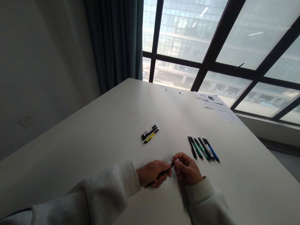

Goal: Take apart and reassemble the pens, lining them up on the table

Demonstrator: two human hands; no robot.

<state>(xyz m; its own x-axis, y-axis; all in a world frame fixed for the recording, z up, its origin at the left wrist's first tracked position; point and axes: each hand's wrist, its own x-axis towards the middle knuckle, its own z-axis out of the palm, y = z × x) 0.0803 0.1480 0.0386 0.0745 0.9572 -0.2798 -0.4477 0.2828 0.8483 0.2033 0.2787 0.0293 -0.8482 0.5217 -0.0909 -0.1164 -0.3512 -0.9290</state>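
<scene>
My left hand (pixel 155 173) is closed around the barrel of a black pen (pixel 163 172), which slants up to the right over the near middle of the table. At its upper end, the fingertips of my right hand (pixel 186 169) pinch the tip; the exact part they grip is small and partly hidden. Beyond my left hand lies a small group of pens, black ones and a yellow pen (pixel 151 136). Past my right hand, several pens lie side by side, among them a green pen (pixel 198 150) and a blue pen (pixel 214 152).
The white table (pixel 94 138) narrows toward the window. Paper sheets (pixel 214 103) lie at its far right corner, and two small white round items (pixel 164 89) sit near the far edge. A dark curtain (pixel 116 30) hangs at the back left.
</scene>
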